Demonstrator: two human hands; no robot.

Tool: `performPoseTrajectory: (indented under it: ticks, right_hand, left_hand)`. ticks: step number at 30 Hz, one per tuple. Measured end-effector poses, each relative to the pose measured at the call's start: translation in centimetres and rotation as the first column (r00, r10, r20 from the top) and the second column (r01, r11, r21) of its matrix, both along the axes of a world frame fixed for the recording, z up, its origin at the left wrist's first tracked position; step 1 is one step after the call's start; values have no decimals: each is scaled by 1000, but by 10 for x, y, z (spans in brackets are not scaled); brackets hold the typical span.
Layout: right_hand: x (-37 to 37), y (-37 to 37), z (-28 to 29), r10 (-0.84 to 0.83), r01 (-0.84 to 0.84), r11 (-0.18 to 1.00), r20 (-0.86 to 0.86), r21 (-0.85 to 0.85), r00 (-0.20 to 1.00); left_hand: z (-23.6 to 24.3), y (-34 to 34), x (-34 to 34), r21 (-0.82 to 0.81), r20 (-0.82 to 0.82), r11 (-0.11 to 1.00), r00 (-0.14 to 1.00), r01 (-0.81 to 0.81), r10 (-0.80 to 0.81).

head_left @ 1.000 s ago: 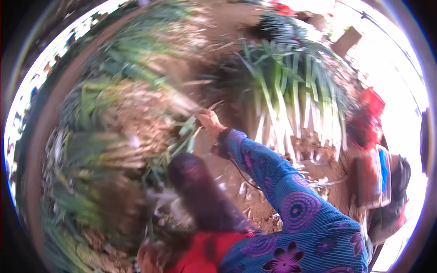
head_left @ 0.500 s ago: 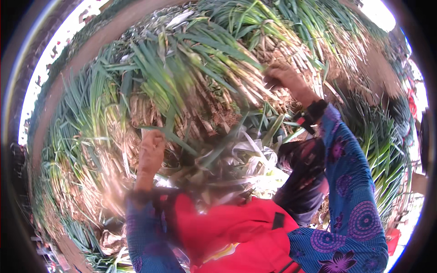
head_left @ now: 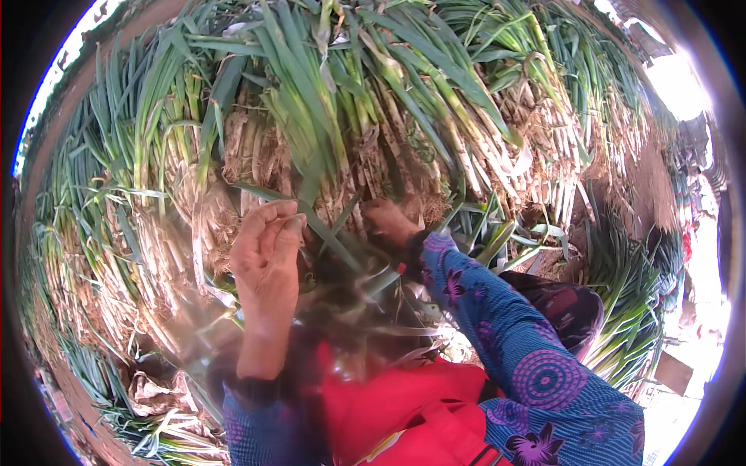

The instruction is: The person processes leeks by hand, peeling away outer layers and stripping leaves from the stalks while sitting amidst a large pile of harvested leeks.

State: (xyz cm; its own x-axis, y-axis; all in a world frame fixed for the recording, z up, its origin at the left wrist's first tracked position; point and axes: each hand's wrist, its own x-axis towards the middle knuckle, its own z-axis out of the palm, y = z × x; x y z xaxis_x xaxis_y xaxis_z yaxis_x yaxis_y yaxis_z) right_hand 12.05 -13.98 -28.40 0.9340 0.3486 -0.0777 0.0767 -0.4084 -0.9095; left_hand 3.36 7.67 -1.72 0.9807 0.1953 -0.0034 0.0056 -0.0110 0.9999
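Green onions (head_left: 311, 116) with long green leaves, pale stalks and tangled brown roots lie in dense rows before me. My right hand (head_left: 391, 223) is low among the root ends in the middle row, its fingers curled closed. What they grip is hidden against the stalks. Nearer me and to the left, my left hand (head_left: 268, 252) is raised, fingers bent toward the thumb in a pinch. Anything between those fingertips is too small to make out. A loose green leaf (head_left: 330, 239) slants just beside the left fingertips.
Torn leaves and pale scraps (head_left: 454, 342) litter the ground around my dark-trousered knee (head_left: 571, 311). More green onions (head_left: 633, 311) lie at the right. A crumpled brown wrapping (head_left: 159, 392) sits at the lower left, and a cardboard piece (head_left: 673, 373) at the lower right.
My right hand has come down and left from over the right-hand stalks to the root ends in the middle. The left hand has turned, showing its thumb and bent fingers. The view has shifted.
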Motion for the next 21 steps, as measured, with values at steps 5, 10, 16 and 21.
performPoseTrajectory:
  ticks: [5,10,16,21]
  right_hand:
    - [1,48,-109,308,-75,568,127,-819,943]
    - [-11,31,-151,247,-29,649,175,-760,953]
    - [-22,24,-32,65,-71,996,107,55,992]
    - [-51,2,95,157,393,783,-765,482,624]
  left_hand:
    - [17,20,-9,-85,-59,993,995,-82,77]
    - [13,19,-6,-137,-98,989,994,-54,41]
    - [15,25,-7,-162,-102,985,994,-56,40]
    - [-12,19,-7,-144,-109,987,990,70,-86]
